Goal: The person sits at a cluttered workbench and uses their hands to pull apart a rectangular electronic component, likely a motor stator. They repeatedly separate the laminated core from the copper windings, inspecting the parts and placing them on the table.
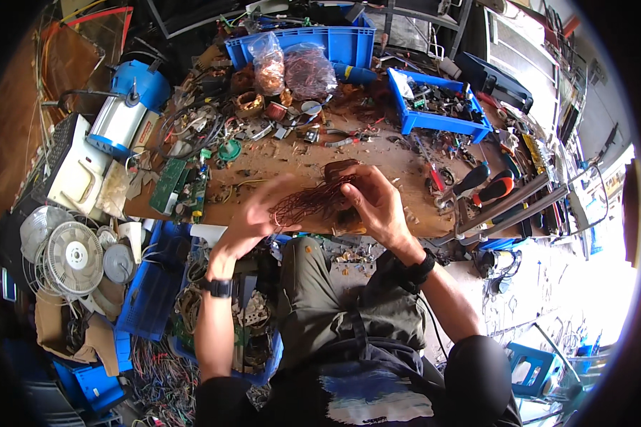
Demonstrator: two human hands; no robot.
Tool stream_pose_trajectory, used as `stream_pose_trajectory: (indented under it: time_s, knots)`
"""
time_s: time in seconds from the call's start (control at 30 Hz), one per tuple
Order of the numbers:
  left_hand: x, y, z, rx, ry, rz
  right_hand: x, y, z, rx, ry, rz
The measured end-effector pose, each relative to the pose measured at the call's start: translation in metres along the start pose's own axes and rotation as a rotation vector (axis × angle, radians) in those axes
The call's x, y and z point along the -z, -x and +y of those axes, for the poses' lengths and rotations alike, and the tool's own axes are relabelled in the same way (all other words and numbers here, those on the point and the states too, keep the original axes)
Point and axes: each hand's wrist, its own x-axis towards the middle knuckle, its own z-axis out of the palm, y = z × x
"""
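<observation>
Over the near edge of the workbench, my right hand (376,206) is closed round one end of a bundle of thin red-brown copper wire (310,201). Its loose strands fan out leftward from my fingers. A darker, compact part of the bundle (340,169) shows just above my right thumb and fingers. My left hand (256,213) is at the loose ends of the strands, its fingers smeared by motion, so whether it grips any strand is unclear. Farther back on the bench lie pliers (343,140) with red-and-black handles.
Scraps cover the wooden bench (263,167). Behind stand a large blue crate (349,44), plastic bags of copper wire (309,71) and a blue tray (445,124) of small parts. Screwdrivers (495,188) lie at right, a green circuit board (169,186) at left. Below left are fan parts (75,257).
</observation>
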Motion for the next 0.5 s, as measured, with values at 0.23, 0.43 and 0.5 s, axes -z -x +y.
stream_pose_trajectory:
  time_s: [0.23, 0.43, 0.5]
  knots:
    - [-0.032, -0.036, -0.005, 0.021, -0.56, 0.032, 0.001, -0.009, -0.004, 0.006, 0.147, -0.002]
    - [-0.062, -0.037, -0.023, -0.038, -0.509, 0.316, 0.006, -0.017, -0.003, 0.002, 0.17, -0.049]
    - [-0.058, -0.032, -0.037, -0.168, -0.358, 0.353, 0.002, -0.02, -0.011, 0.107, 0.281, -0.113]
